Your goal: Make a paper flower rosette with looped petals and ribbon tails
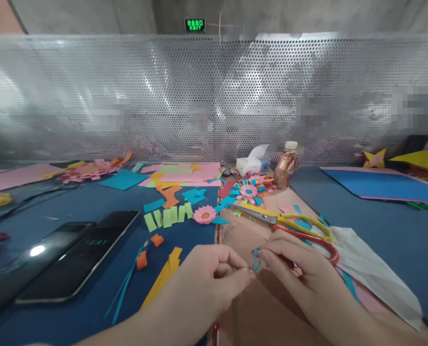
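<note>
Beside scissors (276, 218) and pink flower (204, 215), left hand (223, 276) and right hand (289, 264) both pinching a small blue paper loop (256, 260).

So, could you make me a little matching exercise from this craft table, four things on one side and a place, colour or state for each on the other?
Things
1. Scissors
2. Thin blue strip
3. Drinks bottle
4. Light green pieces

Descriptions
A. topped by a white cap
B. laid out in a row beside the small pink flower
C. between the fingertips of the left hand and right hand
D. yellow and red handles

Right pairs: 1-D, 2-C, 3-A, 4-B
</note>
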Action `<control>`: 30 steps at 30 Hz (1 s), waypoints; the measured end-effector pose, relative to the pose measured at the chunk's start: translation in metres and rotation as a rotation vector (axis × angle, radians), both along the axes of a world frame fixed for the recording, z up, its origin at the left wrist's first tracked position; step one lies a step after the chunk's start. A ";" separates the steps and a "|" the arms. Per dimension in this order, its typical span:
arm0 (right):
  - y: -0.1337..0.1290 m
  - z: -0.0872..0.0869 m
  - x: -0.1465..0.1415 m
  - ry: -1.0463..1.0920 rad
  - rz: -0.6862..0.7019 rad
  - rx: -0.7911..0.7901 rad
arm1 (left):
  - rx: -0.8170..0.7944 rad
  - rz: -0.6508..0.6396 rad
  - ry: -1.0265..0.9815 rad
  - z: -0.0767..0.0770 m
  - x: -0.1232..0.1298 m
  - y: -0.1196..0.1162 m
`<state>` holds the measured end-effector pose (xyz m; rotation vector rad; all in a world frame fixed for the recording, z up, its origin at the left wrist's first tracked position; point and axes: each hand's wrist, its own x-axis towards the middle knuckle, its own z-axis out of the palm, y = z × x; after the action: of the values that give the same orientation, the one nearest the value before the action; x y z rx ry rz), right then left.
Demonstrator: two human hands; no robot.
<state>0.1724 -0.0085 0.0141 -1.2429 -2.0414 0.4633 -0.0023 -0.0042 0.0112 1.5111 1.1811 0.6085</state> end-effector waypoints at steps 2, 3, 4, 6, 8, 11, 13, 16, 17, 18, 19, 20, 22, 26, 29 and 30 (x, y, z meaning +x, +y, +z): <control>0.000 -0.001 0.001 -0.006 0.006 0.031 | -0.005 -0.007 -0.007 0.003 0.000 -0.002; -0.001 -0.001 0.001 -0.009 0.003 0.038 | -0.004 -0.007 -0.008 0.003 0.000 -0.002; -0.001 -0.001 0.002 -0.010 0.004 0.042 | -0.006 -0.009 -0.010 0.004 0.000 -0.002; -0.001 -0.001 0.001 -0.001 0.001 0.036 | -0.014 -0.007 -0.023 0.003 0.000 -0.002; -0.002 -0.001 0.000 0.029 -0.021 0.037 | -0.030 -0.004 -0.042 0.000 0.000 0.000; -0.002 0.000 -0.001 0.071 -0.081 0.029 | -0.034 0.004 -0.048 -0.004 0.000 0.003; -0.002 0.000 -0.002 0.083 -0.092 0.001 | -0.027 0.013 -0.045 -0.006 0.001 0.004; -0.002 0.001 -0.002 0.088 -0.061 -0.048 | -0.020 0.026 -0.041 -0.006 0.001 0.004; -0.002 0.001 -0.002 0.084 -0.056 -0.064 | -0.018 0.027 -0.040 -0.005 0.001 0.004; -0.002 0.002 -0.002 0.080 -0.057 -0.077 | -0.018 0.022 -0.038 -0.005 0.001 0.004; -0.002 0.002 -0.002 0.076 -0.063 -0.090 | -0.019 0.017 -0.036 -0.005 0.001 0.004; -0.002 0.002 -0.002 0.077 -0.069 -0.101 | -0.022 0.011 -0.032 -0.004 0.001 0.004; -0.001 0.003 -0.003 0.094 -0.077 -0.125 | -0.034 0.001 -0.023 -0.004 0.001 0.004; 0.001 0.004 -0.003 0.165 -0.075 -0.179 | -0.048 -0.010 -0.032 -0.003 0.001 0.004; 0.001 0.003 -0.002 0.180 -0.068 -0.212 | -0.043 -0.006 -0.028 -0.001 0.001 0.003; 0.001 0.003 -0.002 0.177 -0.068 -0.217 | -0.042 -0.002 -0.029 -0.001 0.001 0.002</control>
<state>0.1703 -0.0076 0.0174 -1.3422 -1.8311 0.7507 -0.0016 -0.0020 0.0105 1.4634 1.1635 0.5986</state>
